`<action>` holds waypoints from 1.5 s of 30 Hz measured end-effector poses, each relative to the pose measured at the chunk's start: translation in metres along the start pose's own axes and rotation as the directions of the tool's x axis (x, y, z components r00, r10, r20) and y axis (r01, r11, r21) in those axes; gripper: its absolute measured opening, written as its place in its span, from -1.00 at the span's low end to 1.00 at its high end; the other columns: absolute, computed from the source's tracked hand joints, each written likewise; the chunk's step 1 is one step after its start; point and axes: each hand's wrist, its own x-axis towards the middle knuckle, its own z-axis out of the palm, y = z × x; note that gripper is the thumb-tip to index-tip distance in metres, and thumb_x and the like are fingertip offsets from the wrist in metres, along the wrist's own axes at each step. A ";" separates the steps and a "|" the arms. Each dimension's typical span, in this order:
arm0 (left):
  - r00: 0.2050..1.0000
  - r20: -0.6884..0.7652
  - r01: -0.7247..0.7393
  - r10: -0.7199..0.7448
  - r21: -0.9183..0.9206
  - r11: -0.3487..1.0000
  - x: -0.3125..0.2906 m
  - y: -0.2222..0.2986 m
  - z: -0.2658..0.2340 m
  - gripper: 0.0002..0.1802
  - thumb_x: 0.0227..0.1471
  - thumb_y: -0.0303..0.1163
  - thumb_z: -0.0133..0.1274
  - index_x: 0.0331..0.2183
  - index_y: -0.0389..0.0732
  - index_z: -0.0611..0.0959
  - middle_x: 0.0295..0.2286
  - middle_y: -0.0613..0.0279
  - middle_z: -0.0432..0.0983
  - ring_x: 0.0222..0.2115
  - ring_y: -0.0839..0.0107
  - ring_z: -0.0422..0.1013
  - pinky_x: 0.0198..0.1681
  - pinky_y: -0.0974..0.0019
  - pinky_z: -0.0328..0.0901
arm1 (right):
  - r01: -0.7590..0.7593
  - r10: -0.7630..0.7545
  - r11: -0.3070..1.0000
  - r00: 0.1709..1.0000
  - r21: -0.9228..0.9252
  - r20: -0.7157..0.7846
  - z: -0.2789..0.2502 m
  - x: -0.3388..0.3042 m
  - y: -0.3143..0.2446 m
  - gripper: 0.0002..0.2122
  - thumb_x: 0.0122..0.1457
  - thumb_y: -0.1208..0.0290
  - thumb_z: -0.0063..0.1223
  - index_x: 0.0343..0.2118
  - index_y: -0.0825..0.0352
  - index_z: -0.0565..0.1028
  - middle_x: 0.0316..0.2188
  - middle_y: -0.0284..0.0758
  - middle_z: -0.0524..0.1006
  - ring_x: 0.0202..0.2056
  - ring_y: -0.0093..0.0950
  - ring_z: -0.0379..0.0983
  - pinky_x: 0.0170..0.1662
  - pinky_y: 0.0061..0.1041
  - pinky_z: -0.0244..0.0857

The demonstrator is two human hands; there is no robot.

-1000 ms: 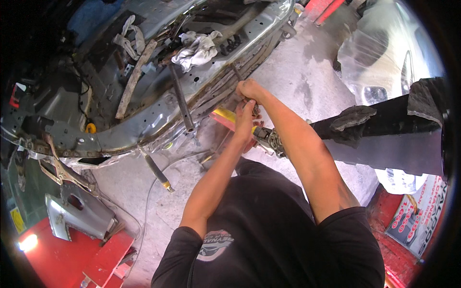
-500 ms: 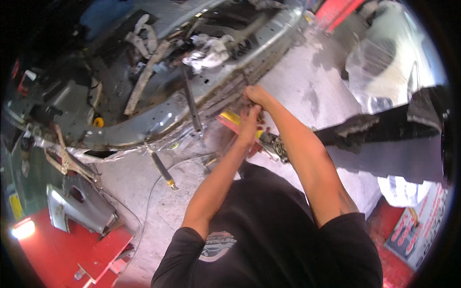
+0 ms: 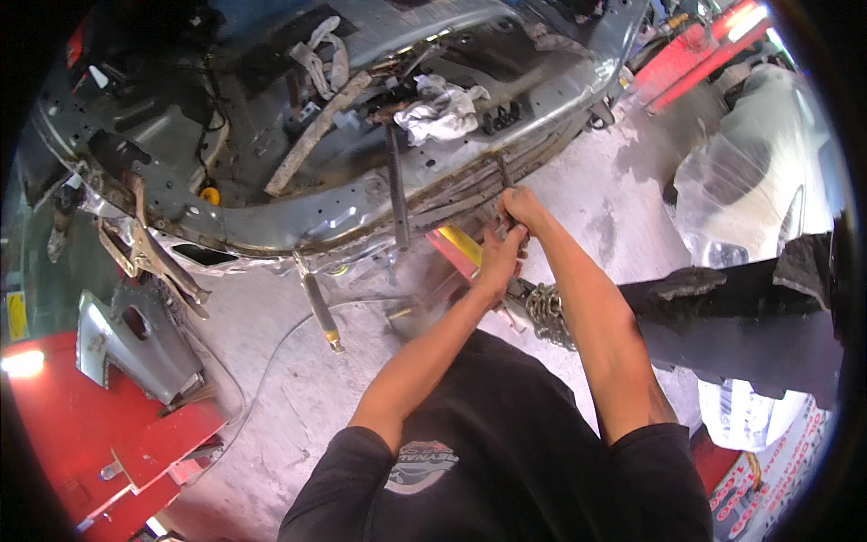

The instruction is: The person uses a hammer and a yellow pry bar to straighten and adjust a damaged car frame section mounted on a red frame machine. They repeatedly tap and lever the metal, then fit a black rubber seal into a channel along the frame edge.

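Pale floor (image 3: 280, 415) is overhung by a stripped grey car body (image 3: 271, 222), on which a crumpled white cloth (image 3: 440, 110) is laid. At the body's rim, the lower end of a jutting dark bar (image 3: 505, 168) is gripped by the right hand (image 3: 521, 206), its fingers curled. Just below, the left hand (image 3: 502, 256) is held close against the right; whether anything is pinched by it cannot be told. Nearby, a chain (image 3: 548, 316) is hung beside a yellow-and-red beam (image 3: 461, 245).

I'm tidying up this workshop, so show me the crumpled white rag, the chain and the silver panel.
Crumpled white rag (image 3: 441, 112): head view, middle of its folds.
Chain (image 3: 547, 314): head view, its bunched links.
Silver panel (image 3: 163, 356): head view, its face below the hole.
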 end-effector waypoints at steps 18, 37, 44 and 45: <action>0.995 -0.056 -0.083 0.078 -0.076 0.994 0.008 -0.001 0.003 -0.44 0.14 -0.18 0.21 -0.02 -0.26 0.32 -0.44 0.26 0.46 -0.56 0.50 0.40 -0.48 0.39 0.37 | 0.171 -0.194 0.926 0.980 -0.337 -0.036 0.001 0.009 -0.004 -0.64 0.16 0.26 -0.19 -0.45 0.38 0.64 -0.55 -0.12 0.63 -0.44 -0.23 0.61 -0.27 -0.29 0.48; 0.993 -0.034 -0.113 0.112 -0.031 0.993 0.006 0.001 0.006 -0.55 0.14 -0.15 0.22 -0.16 -0.20 0.38 -0.47 0.30 0.47 -0.58 0.54 0.39 -0.53 0.42 0.30 | 0.130 -0.137 0.923 0.991 -0.363 0.006 -0.009 -0.010 -0.028 -0.62 0.17 0.19 -0.13 -0.33 0.35 0.69 -0.34 -0.01 0.66 -0.23 -0.13 0.62 -0.11 -0.22 0.47; 0.999 0.002 -0.045 0.045 0.022 0.999 0.002 -0.005 0.005 -0.47 0.19 -0.08 0.12 -0.09 -0.31 0.35 -0.35 0.17 0.49 -0.46 0.45 0.46 -0.47 0.37 0.38 | 0.159 -0.170 0.945 0.985 -0.286 -0.015 -0.006 -0.003 -0.001 -0.68 0.16 0.27 -0.08 -0.34 0.41 0.64 -0.49 -0.05 0.62 -0.46 -0.20 0.58 -0.34 -0.22 0.47; 0.999 0.006 -0.052 0.052 0.021 0.998 0.005 -0.005 0.004 -0.46 0.19 -0.09 0.12 -0.08 -0.32 0.34 -0.32 0.14 0.49 -0.45 0.44 0.47 -0.46 0.36 0.40 | 0.140 -0.139 0.943 0.990 -0.301 0.025 -0.008 -0.007 -0.010 -0.77 0.11 0.34 0.00 -0.34 0.39 0.60 -0.49 -0.04 0.62 -0.42 -0.15 0.61 -0.32 -0.19 0.48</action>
